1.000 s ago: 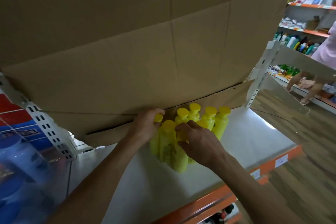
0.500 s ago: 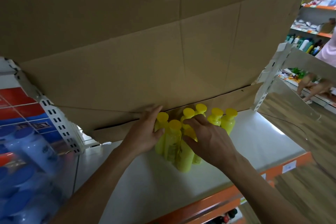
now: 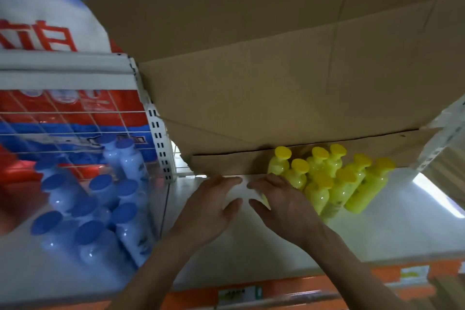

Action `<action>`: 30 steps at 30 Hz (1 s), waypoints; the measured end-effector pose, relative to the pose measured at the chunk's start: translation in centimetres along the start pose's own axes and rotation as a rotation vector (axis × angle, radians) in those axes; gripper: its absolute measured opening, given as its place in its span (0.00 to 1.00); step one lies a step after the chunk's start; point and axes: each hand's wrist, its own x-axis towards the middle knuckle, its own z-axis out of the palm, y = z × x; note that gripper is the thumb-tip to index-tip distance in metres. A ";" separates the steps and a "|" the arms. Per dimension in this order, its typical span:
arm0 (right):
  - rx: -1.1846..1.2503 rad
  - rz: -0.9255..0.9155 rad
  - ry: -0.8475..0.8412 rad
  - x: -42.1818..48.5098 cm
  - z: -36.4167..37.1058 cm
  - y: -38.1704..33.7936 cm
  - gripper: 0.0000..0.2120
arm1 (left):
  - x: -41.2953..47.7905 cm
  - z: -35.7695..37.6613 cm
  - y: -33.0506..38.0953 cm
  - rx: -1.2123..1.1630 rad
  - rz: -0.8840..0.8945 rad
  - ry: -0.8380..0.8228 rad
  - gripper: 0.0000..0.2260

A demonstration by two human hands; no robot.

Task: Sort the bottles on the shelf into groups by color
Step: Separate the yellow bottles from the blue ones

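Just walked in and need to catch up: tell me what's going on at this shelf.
A person is sorting bottles by colour on a white shelf. The yellow plastic bottles with yellow caps stand clustered against the brown cardboard backing. The pale bottles with blue caps sit in the next bay to the left. The left hand and right hand are open, empty, just left of the yellow group.

Nine yellow bottles [image 3: 324, 178] visible on the shelf [image 3: 251, 246]; roughly ten blue-capped bottles [image 3: 100, 206], count uncertain from blur.
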 end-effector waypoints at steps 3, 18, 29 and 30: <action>0.049 -0.068 -0.053 0.6 1.7 -2.3 0.17 | -2.0 -2.3 -0.8 0.044 -0.027 0.082 0.17; 0.286 -0.391 -0.176 4.7 4.8 -11.4 0.17 | -13.1 -12.1 -2.5 0.147 -0.350 0.367 0.14; 0.227 -0.253 -0.153 4.3 3.3 -11.9 0.18 | -12.0 -13.2 -3.2 -0.027 -0.237 0.301 0.11; 0.218 -0.231 -0.144 3.9 3.2 -11.9 0.17 | -11.6 -13.3 -3.2 -0.035 -0.212 0.284 0.12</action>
